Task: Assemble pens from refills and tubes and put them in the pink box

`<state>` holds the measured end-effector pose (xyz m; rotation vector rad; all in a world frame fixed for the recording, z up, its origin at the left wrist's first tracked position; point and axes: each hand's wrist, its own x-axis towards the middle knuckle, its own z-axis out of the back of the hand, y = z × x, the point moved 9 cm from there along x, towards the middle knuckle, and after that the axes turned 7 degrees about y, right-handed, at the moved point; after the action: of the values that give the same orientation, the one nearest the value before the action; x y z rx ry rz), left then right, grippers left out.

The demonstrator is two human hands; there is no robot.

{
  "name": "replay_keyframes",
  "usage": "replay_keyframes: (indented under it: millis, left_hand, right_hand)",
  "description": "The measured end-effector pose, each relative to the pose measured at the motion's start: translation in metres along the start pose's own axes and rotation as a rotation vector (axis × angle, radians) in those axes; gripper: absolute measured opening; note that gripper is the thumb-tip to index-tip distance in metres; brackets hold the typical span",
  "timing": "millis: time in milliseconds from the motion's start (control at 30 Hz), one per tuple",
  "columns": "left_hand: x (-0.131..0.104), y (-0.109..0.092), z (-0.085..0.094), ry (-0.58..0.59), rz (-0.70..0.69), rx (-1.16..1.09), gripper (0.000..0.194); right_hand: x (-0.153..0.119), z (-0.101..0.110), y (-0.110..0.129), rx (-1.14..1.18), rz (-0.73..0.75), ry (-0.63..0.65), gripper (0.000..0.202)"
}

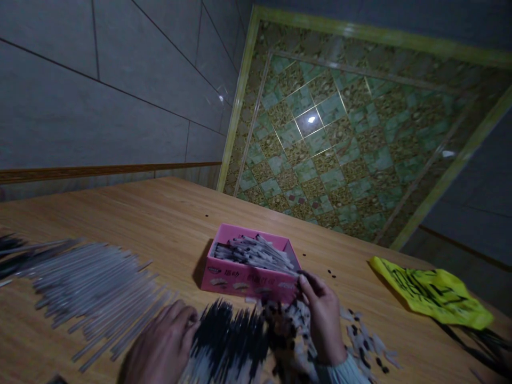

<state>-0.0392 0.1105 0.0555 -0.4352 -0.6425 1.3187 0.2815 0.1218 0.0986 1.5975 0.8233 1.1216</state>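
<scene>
A pink box (240, 284) stands on the table, filled with slim grey-white pens (256, 250) with dark ends. At its front right corner is my right hand (325, 314), thumb and fingers pinched together; whatever they hold blends with the pens and box edge. My left hand (162, 344) is curled closed, between a spread of clear plastic tubes (92, 288) and a row of black-tipped pen refills (230, 336). What lies inside its fingers is hidden. Small white and black pieces (294, 330), too blurred to name, are heaped just left of my right wrist.
More loose small pieces (366, 341) are scattered to the right of my right hand. A yellow bag (432, 293) with black print lies at the table's right side. Dark thin rods (24, 253) rest at the far left. A tiled wall (120, 85) borders the wooden table (172, 202).
</scene>
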Motion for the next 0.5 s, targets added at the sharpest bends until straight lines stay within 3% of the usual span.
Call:
replay_keyframes:
  millis: [233, 400, 500]
  left_hand:
    - [0.004, 0.030, -0.022, 0.180, 0.133, 0.310, 0.016]
    - [0.004, 0.034, -0.027, 0.213, 0.149, 0.497, 0.028]
    - [0.004, 0.037, -0.028, 0.222, 0.164, 0.501, 0.027]
  right_hand:
    - [0.049, -0.018, -0.019, 0.078, -0.008, 0.023, 0.038]
    - [0.051, -0.027, -0.018, 0.034, 0.020, 0.086, 0.061]
    - [0.041, -0.023, -0.012, -0.028, 0.071, 0.108, 0.061]
